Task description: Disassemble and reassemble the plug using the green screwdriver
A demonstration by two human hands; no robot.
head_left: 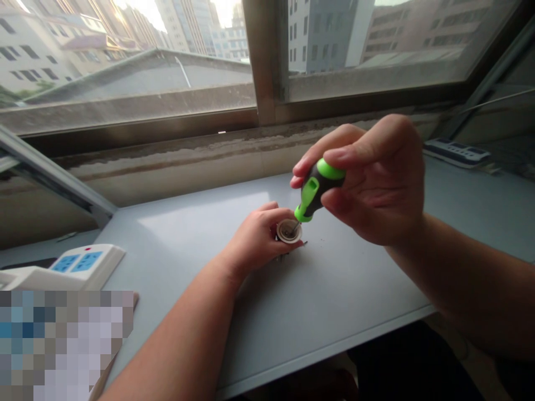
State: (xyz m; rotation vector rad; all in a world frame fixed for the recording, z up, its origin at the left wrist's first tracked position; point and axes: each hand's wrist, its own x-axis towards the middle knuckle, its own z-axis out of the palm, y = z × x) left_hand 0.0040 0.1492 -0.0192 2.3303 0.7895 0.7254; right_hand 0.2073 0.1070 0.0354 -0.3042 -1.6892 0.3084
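My right hand (376, 178) is closed around a stubby screwdriver (315, 192) with a black and bright green handle, its fingertips and thumb on the grip. The screwdriver slants down to the left, and its thin metal shaft reaches into the open mouth of a white round lamp holder (283, 227). Wrapped round the lamp holder's side, my left hand (261, 231) keeps it on the table with the opening facing up. Small dark bits show below and beside the holder, too small to name. The screwdriver's tip is hard to make out inside.
Both hands are over a light grey table (334, 295). On the left lies a white power strip (100, 264) with blue sockets, behind a blurred-out object (62, 345). At the far right rests another power strip (457, 153). A window frame (267, 72) rises behind the table.
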